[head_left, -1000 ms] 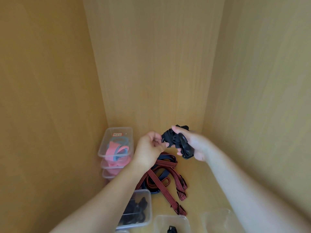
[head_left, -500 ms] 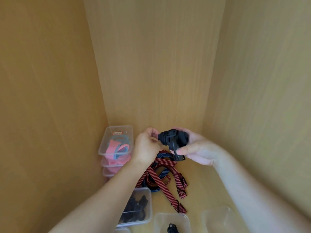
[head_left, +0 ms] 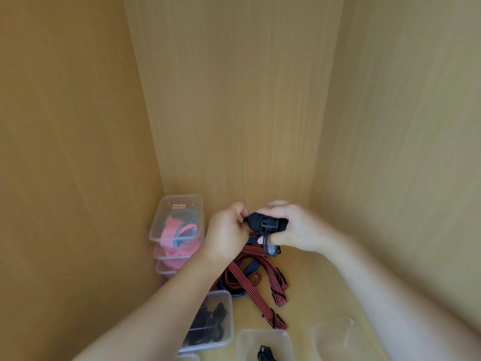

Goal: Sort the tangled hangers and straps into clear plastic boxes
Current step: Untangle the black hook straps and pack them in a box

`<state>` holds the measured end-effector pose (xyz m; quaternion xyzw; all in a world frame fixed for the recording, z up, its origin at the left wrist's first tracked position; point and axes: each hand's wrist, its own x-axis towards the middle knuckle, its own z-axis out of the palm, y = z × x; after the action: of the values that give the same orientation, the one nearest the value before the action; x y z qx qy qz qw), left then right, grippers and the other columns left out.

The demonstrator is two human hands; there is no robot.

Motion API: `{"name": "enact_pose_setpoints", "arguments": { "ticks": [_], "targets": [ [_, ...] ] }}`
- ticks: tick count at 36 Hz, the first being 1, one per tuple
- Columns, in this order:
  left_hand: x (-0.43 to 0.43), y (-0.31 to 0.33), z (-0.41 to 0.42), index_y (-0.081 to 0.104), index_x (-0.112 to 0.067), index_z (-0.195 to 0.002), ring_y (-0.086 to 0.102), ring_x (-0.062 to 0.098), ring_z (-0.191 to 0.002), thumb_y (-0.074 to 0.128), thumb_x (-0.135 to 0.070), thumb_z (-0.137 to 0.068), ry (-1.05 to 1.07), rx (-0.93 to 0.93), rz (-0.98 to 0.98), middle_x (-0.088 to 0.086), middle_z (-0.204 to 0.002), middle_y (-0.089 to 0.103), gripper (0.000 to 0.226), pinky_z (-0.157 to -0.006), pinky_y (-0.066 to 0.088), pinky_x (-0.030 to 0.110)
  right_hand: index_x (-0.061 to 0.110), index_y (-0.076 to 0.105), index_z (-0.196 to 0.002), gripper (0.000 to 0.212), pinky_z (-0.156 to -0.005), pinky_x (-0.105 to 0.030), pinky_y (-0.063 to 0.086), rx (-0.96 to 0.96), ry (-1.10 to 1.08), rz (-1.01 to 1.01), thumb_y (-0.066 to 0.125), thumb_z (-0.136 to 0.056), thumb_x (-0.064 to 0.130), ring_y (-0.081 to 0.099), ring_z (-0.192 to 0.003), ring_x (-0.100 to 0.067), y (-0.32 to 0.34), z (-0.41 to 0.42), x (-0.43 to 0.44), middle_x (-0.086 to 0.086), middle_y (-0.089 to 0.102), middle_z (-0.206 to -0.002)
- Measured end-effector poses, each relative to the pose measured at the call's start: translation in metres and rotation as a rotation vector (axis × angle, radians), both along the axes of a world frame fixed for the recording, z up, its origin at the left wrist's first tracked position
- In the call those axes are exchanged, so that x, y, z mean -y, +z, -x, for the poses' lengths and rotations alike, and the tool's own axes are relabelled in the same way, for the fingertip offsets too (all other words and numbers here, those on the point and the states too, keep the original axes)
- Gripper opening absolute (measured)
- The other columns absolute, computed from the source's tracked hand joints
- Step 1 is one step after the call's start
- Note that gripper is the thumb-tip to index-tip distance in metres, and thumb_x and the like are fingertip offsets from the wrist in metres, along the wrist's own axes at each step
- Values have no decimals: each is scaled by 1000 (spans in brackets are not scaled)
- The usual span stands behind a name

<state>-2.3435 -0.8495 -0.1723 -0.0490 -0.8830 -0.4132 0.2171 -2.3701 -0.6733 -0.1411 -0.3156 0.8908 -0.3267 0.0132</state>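
A rolled black strap (head_left: 263, 222) is clamped in the right hand (head_left: 299, 230), its end pinched by the left hand (head_left: 226, 235), apparently held compact for boxing.

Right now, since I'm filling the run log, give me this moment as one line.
left hand: pinches rolled black strap | right hand: grips same strap | red striped straps: loose pile below

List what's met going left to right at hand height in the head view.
In order: stacked clear boxes holding pink straps → left hand → black strap bundle → right hand. Both hands hold the bundle.
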Motion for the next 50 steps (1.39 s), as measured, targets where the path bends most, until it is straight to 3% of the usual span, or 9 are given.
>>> {"name": "enact_pose_setpoints", "arguments": {
  "ticks": [6,13,15,20,29,34,38,45,50],
  "targets": [
    [5,-6,0,62,-9,-85,48,17,-59,55,10,-79,-60,-95,108,-1,-66,54,21,-53,35,23,21,79,-83,8,-82,-25,45,67,82,35,79,-79,28,58,-97,-4,6,-4,4,18,56,-116],
    [16,-24,1,58,-7,-76,56,4,-74,60,14,-76,-229,-316,99,-4,-82,62,21,-66,44,13,21,59,-51,36,-81,-29,49,314,-18,275,75,-83,22,67,-94,-12,5,0,0,9,72,-102],
    [19,-27,2,57,-11,-78,59,6,-78,60,14,-76,-231,-351,87,-3,-85,64,25,-69,48,18,20,56,-55,34,-82,-37,49,383,-72,340,75,-82,26,65,-88,-26,2,0,2,-3,73,-97],
    [22,-28,1,57,-13,-78,59,3,-79,61,13,-76,-246,-393,75,-3,-86,65,26,-68,50,18,15,51,-71,35,-79,-39,39,598,-80,432,72,-76,43,52,-83,-23,-4,-8,7,-14,61,-88],
    [15,-32,-4,52,-21,-79,62,9,-80,59,9,-79,-272,-437,71,3,-87,66,30,-69,52,22,10,53,-76,25,-65,-31,37,454,-338,561,60,-94,26,49,-67,-20,-24,-14,26,-6,52,-70],
    [13,-36,-3,59,-11,-79,62,10,-76,58,6,-80,-296,-402,64,3,-86,65,16,-65,53,27,11,49,-75,34,-54,-24,31,245,-335,410,51,-98,35,38,-56,-12,-33,-21,23,1,40,-62],
    [3,-37,-9,63,-4,-82,65,12,-87,59,8,-84,-338,-134,-238,2,-96,67,13,-78,52,20,7,46,-79,38,-48,-22,28,93,-340,312,42,-101,38,34,-51,-10,-30,-24,20,2,37,-61],
    [-5,-35,-16,59,-17,-70,62,6,-78,65,2,-85,-404,-57,-313,5,-88,64,25,-73,49,19,-4,55,-95,36,-62,-31,31,254,-334,204,38,-99,28,43,-66,-18,-30,-19,17,-6,47,-74],
    [-6,-39,-21,58,-23,-72,64,8,-85,64,2,-81,-400,-70,-355,6,-91,64,27,-77,51,19,8,48,-73,38,-59,-33,29,194,-305,67,36,-101,31,39,-61,-17,-31,-16,18,-3,42,-67]
  ]
}}
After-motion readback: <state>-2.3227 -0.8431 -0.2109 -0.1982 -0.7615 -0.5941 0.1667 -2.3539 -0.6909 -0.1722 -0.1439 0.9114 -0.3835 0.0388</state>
